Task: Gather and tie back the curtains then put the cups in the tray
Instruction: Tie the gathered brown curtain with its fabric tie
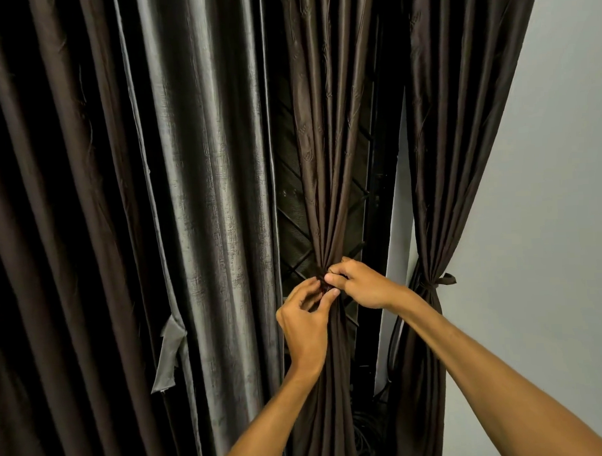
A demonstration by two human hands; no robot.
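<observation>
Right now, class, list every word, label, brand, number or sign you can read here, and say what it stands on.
There are none.
The brown curtain, the grey curtain, the tied curtain and the wall carry no writing.
The tie pinched by the left hand and right hand shows none either.

Person, seen in part.
- Left hand [304, 321] and right hand [361, 287]: both bare.
- Left forearm [265, 423] and right forearm [485, 368]: bare from wrist to the picture's lower edge, slender in build.
- Nails: short and plain where they show, clearest on the right thumb [331, 280].
- Knuckles: lightly creased.
</observation>
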